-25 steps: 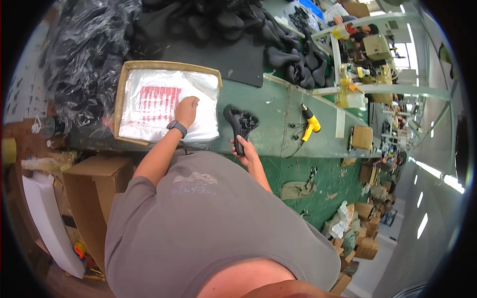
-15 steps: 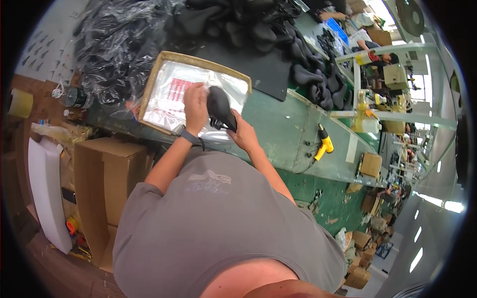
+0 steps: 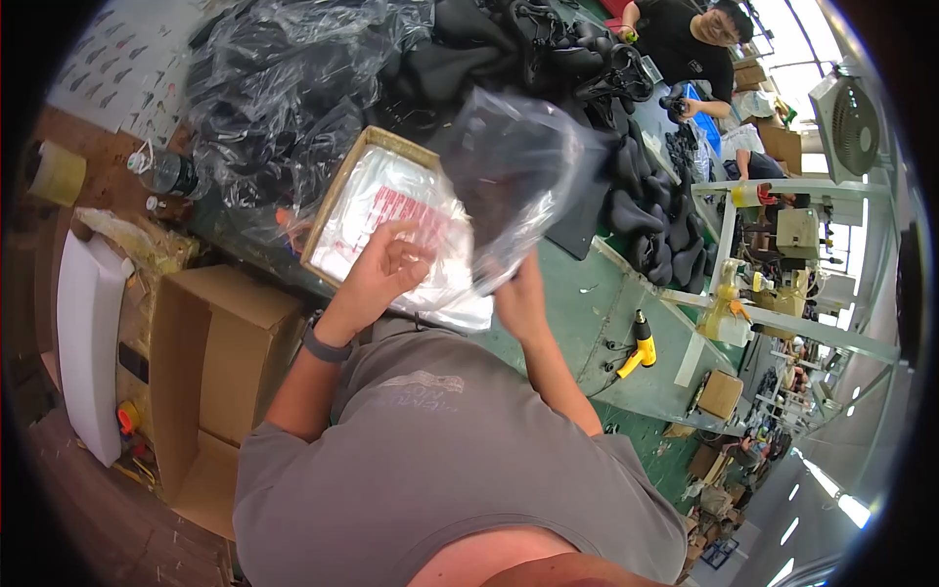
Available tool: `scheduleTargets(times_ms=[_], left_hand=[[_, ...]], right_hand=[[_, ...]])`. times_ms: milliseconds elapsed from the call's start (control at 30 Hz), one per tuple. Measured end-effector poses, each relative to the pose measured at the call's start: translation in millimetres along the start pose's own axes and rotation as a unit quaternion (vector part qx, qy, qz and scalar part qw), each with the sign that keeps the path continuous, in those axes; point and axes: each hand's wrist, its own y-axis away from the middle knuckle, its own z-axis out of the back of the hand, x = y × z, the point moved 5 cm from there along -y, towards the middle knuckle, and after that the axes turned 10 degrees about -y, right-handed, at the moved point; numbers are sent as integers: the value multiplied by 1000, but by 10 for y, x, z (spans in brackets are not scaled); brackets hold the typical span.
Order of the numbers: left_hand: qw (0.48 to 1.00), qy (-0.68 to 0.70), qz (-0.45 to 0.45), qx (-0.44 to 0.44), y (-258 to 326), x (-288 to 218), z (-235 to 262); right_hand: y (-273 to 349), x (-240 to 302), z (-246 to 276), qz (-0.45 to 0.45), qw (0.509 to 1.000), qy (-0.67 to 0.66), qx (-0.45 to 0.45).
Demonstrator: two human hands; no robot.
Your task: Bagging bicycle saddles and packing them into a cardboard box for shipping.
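Clear plastic bag [image 3: 518, 176] with a dark item inside hangs above the green table [image 3: 577, 303], gripped by my right hand [image 3: 521, 298]. My left hand [image 3: 383, 269], fingers loosely spread, touches red-printed flat bags [image 3: 391, 220] in the shallow cardboard tray [image 3: 337, 201].

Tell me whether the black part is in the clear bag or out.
In: the black part shows dark through the bag, which the right hand holds up.

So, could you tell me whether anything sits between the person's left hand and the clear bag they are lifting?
Nothing visible does. The left hand rests on the flat stack of bags in the shallow box, right beside the clear plastic bag that the right hand grips from below. Only open air separates the left fingers from the bag's lower edge.
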Motion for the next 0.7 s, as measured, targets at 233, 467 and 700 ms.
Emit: scheduleTargets(times_ms=[233, 467, 700], left_hand=[[945, 2, -45, -325, -762, -357, 1268], [681, -536, -1, -500, -961, 279, 2220], [636, -653, 13, -410, -1221, 588, 1343]], right_hand=[[-721, 556, -284, 158, 960, 109, 203], [-2188, -89, -123, 147, 937, 268, 167], [-3525, -1299, -935, 228, 871, 367, 235]])
